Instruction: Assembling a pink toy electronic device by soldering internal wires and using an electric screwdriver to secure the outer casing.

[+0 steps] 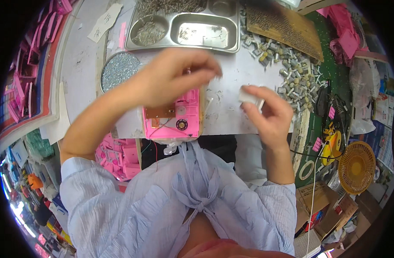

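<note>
My left hand point(173, 77) reaches over a pink plastic housing point(195, 127), its bent fingers smeared by motion; whether they hold anything I cannot tell. The housing lies open at the table's near edge, with a brown circuit board point(156, 113), a round black part point(182, 124) and thin wires in it. Part of it is hidden under my left hand. To the right, above the white tabletop, my right hand point(272, 114) is closed, thumb and fingers around a small white piece point(245, 96) whose exact kind is unclear.
Beyond my hands stands a metal compartment tray point(179, 46) with small metal parts. A round dish point(119, 71) of tiny silvery pieces sits left. Small motors point(293, 81) are heaped at right beside a brown board point(287, 28). Pink housings point(121, 157) lie below the table edge.
</note>
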`<state>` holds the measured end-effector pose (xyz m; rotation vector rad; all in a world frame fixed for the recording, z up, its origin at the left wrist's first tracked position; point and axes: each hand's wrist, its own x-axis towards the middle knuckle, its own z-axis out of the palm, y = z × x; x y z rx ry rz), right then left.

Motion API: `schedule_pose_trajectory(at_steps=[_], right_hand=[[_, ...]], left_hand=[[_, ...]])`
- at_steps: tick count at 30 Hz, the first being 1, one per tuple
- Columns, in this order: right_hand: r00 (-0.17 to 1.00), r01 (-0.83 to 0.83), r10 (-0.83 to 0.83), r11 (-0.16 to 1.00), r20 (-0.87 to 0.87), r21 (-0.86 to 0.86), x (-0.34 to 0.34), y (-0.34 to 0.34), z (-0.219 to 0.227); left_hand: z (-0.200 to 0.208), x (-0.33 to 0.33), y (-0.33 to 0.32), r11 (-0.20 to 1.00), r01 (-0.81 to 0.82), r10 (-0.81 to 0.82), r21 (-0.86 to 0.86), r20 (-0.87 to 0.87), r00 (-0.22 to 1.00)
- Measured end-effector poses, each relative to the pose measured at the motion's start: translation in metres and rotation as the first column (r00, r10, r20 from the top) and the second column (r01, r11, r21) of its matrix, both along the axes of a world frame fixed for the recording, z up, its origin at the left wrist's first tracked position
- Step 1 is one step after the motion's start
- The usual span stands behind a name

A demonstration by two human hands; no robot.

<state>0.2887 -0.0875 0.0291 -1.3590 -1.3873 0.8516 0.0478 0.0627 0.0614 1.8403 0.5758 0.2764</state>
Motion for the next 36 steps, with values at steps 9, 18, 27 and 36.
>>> schedule_pose_trajectory(at_steps=[9,18,27,36], right_hand=[[0.874,-0.364,0.256,0.908,0.413,0.206,-0.048,-0.002,-0.002],[0.922,-0.363,0.316,0.908,-0.224,-0.212,-0.035,-0.031,-0.015],[0.754,-0.343,0.187,0.930,-0.630,-0.135,-0.017,-0.054,-0.038],[0.792,-0.331,0.178,0.929,-0.584,-0.166,-0.018,-0.040,-0.039]], left_hand=[[-0.044,-0.043,-0.088,0.668,-0.223,0.329,-0.710,0.013,0.944],[-0.037,-0.048,-0.073,0.979,-0.201,0.201,-0.012,-0.011,0.979],[-0.070,-0.018,-0.086,0.708,-0.017,0.250,0.706,-0.228,0.941],[-0.080,-0.014,-0.087,0.788,-0.181,0.338,0.589,-0.168,0.926]])
